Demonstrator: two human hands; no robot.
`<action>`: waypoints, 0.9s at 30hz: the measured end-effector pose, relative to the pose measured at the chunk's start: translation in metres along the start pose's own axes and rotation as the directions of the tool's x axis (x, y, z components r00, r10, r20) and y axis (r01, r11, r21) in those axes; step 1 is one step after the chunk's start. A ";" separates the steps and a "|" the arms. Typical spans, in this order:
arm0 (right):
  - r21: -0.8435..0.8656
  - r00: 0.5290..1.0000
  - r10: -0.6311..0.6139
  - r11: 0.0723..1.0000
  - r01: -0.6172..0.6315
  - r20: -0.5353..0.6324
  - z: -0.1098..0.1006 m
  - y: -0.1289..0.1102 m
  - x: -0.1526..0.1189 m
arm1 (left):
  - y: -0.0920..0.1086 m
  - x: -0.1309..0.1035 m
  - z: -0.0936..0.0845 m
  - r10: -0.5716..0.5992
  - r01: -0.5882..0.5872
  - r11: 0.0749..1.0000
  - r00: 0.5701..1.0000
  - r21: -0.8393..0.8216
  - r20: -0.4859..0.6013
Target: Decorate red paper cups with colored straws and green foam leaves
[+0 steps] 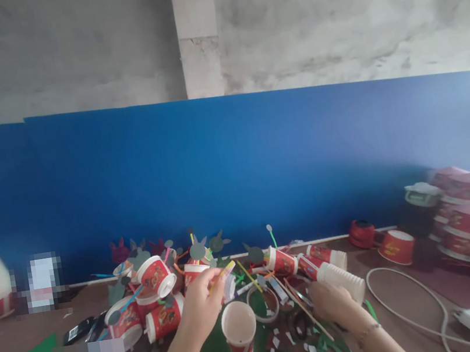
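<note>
Blue partition (226, 177): rear edge. Bare tabletop (406, 300) inside white cable (385, 268) loop. My left hand (205, 301), raised: pinches 1 yellow item (227, 269). My right hand (331, 303), beside stacked cups (343, 282): grip, I cannot tell.

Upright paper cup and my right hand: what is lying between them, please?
A white ring, paper scraps and a thin stick lie there, in the head view.

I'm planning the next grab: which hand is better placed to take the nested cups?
Probably the right hand: it is right beside the nested cups, though whether it holds anything is unclear. The left hand is farther off and already pinches a yellow item.
</note>
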State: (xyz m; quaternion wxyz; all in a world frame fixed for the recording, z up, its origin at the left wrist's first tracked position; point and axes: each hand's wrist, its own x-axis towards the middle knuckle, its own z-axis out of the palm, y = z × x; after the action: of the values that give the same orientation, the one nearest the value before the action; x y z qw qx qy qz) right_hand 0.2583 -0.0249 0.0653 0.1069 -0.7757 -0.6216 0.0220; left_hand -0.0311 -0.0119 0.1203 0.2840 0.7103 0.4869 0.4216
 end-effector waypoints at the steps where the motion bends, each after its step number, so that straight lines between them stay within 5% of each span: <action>1: -0.012 1.000 -0.015 1.000 0.015 -0.001 -0.005 -0.001 -0.001 | 0.001 0.000 -0.001 0.017 -0.016 1.000 1.000 0.026 -0.017; 7: -0.005 0.993 0.003 1.000 -0.003 -0.117 -0.039 -0.006 0.001 | 0.000 0.001 -0.007 0.062 -0.051 0.983 0.996 0.179 -0.060; 11: 0.351 0.974 0.067 0.936 0.014 -0.217 -0.047 -0.013 0.005 | -0.002 0.002 -0.006 0.047 -0.038 0.986 0.997 0.160 -0.056; 13: 0.660 0.979 0.115 0.750 0.027 -0.170 -0.044 -0.019 0.008 | -0.003 0.002 -0.007 0.039 -0.032 0.993 0.998 0.115 -0.057; 15: 0.884 0.989 0.133 0.467 -0.004 -0.066 -0.037 -0.027 0.013 | -0.005 0.003 -0.007 0.028 -0.022 0.996 0.998 0.082 -0.063; 17: 0.969 0.989 0.150 0.244 -0.039 0.002 -0.029 -0.036 0.018 | -0.008 0.004 -0.008 0.019 -0.014 0.998 0.997 0.064 -0.073; 20: 0.994 0.985 0.162 0.079 -0.070 0.057 -0.024 -0.052 0.024 | -0.013 0.006 -0.009 0.006 -0.003 0.999 0.996 0.043 -0.087; 27: 0.987 0.997 -0.034 0.145 -0.066 0.072 -0.029 -0.076 0.022 | -0.019 0.009 -0.014 0.021 -0.008 0.982 0.998 0.187 -0.067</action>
State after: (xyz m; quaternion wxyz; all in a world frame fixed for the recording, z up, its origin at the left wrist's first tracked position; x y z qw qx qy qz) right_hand 0.1951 0.0080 0.1101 0.5639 -0.5222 -0.4511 0.4538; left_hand -0.0502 0.0038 0.1143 0.1961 0.7222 0.5287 0.4004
